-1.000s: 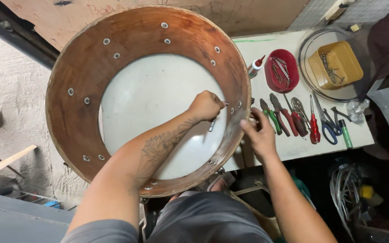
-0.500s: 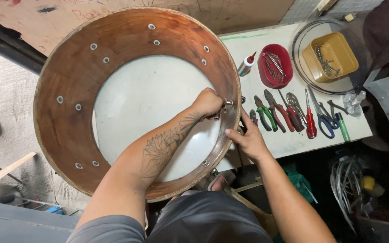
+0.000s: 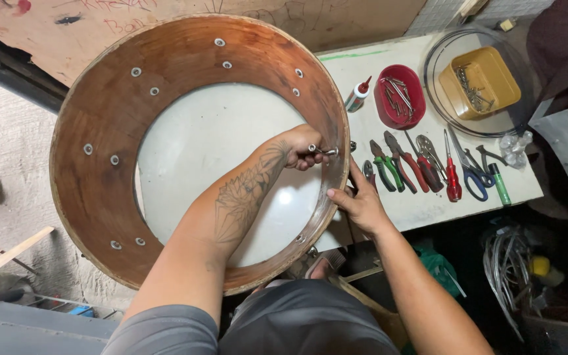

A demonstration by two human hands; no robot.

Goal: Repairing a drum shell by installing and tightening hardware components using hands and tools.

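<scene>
From the head view, the left hand [image 3: 300, 146] is inside the wooden drum shell [image 3: 100, 118], and its fingers are curled and pinched on a small metal key [image 3: 322, 151] that points toward the inner wall of the shell, just beyond the fingertips. The shell stands tilted on its side, its white skin [image 3: 212, 144] lies behind the left forearm, and small round bolt heads sit in pairs around the inner wall. The right hand [image 3: 357, 200] is outside the shell, just beside the left fingers with only the wall between them; its thumb and fingers are spread a little and press on the outer rim, so the hand touches the shell but does not close around anything that I can see. To the right of the right fingers, on the white table [image 3: 422, 207], a row of pliers [image 3: 399, 161] lies near, then a red screwdriver [image 3: 451, 174], blue scissors [image 3: 471, 174] and a green marker [image 3: 499, 184] further away. Above these fingers stand a small glue bottle [image 3: 357, 94] and a red bowl [image 3: 399, 97] with metal parts, and well apart is a yellow box [image 3: 484, 80] with screws inside a coil of black wire.
</scene>
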